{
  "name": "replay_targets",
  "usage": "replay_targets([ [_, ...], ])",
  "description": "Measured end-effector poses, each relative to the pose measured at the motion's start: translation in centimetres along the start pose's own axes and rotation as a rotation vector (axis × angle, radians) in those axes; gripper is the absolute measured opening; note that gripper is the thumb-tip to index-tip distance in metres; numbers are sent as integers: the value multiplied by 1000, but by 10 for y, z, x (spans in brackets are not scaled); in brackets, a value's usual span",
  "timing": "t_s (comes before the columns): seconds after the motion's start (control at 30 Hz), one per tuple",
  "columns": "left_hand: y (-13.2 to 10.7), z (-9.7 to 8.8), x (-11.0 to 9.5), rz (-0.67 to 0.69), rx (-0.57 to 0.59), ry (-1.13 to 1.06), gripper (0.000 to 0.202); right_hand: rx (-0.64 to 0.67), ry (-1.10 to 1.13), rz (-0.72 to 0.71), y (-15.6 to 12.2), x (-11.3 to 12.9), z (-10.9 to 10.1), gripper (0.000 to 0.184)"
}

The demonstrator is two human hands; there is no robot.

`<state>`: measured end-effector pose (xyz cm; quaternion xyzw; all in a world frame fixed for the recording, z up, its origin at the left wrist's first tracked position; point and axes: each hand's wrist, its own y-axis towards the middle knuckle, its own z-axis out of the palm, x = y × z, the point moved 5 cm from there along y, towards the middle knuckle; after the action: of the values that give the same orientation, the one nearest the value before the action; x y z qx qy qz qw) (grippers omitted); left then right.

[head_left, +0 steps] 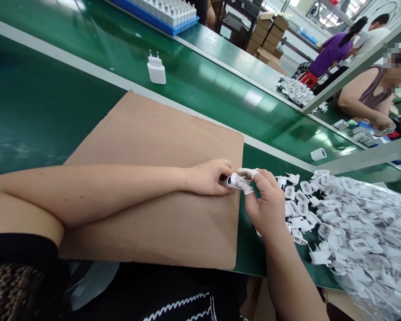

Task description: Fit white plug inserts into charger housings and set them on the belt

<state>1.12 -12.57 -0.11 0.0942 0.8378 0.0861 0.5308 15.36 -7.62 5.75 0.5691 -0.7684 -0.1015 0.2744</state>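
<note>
White casing (225, 182) is pinched between left hand (210, 176) and right hand (268, 203); plug parts (359, 223) are heaped in a clear bag (387, 191) beside

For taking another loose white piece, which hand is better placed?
Probably the right hand: it sits beside the loose white pieces. The left hand is farther away, over the cardboard, holding a white case.

Far right: cardboard boxes (267, 35) stand stacked; right of them, person in purple (330, 53) sits on red stool (308, 79).
</note>
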Motion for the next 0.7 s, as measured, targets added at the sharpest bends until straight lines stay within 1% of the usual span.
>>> replay_targets([
  [0.1, 0, 0, 1, 2, -4, -4, 14, 27, -59, -32, 0, 3, 3, 31],
  [0.27, -1, 0, 4, -23, 25, -12, 11, 58, -132, -58, 3, 7, 6, 32],
  [0.47, 0, -1, 3, -46, 44, -30, 13, 141, -117, -65, 8, 3, 6, 34],
  [0.53, 0, -1, 2, -37, 48, -20, 16, 148, -110, -50, 9, 1, 7, 34],
  [0.6, 1, -1, 1, -21, 38, -4, 20, 124, -103, -17, 8, 0, 7, 33],
  [0.7, -1, 0, -2, -11, 26, -6, 20, 94, -62, 64, 2, -1, 10, 29],
])
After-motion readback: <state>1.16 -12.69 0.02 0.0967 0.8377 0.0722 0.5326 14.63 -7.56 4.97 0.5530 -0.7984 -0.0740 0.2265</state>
